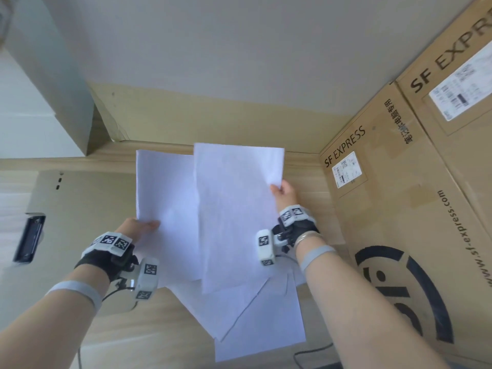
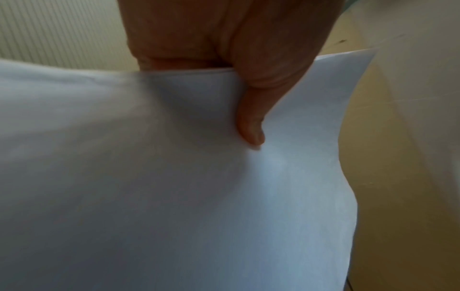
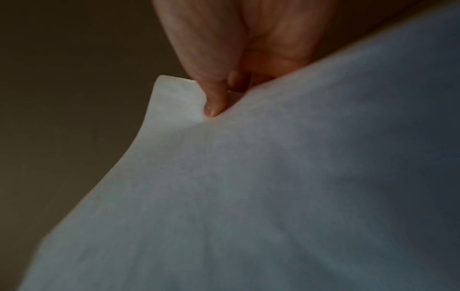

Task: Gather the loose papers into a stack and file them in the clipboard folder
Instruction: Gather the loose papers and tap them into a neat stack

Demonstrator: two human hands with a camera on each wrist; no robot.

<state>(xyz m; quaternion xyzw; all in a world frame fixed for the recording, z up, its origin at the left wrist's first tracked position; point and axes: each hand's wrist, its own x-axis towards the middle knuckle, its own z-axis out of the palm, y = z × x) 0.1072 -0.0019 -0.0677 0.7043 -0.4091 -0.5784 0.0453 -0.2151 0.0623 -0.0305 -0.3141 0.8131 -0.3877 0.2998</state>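
Both hands hold white sheets up above the wooden table. My left hand (image 1: 142, 226) pinches the lower left corner of one sheet (image 1: 165, 198), thumb on top; up close the thumb (image 2: 251, 126) presses on that paper (image 2: 174, 187). My right hand (image 1: 283, 194) pinches the right edge of a second sheet (image 1: 237, 209), which overlaps the first. In the right wrist view the fingertips (image 3: 214, 106) nip the paper (image 3: 248, 187) near its corner. Loose sheets (image 1: 255, 323) lie fanned on the table below. No clipboard folder can be made out for certain.
Large SF Express cardboard boxes (image 1: 399, 195) wall in the right side. A pale grey flat item (image 1: 80, 203) with a dark clip-like part (image 1: 29, 239) lies at the left. A black cable (image 1: 311, 352) runs near the front edge of the table (image 1: 159, 328).
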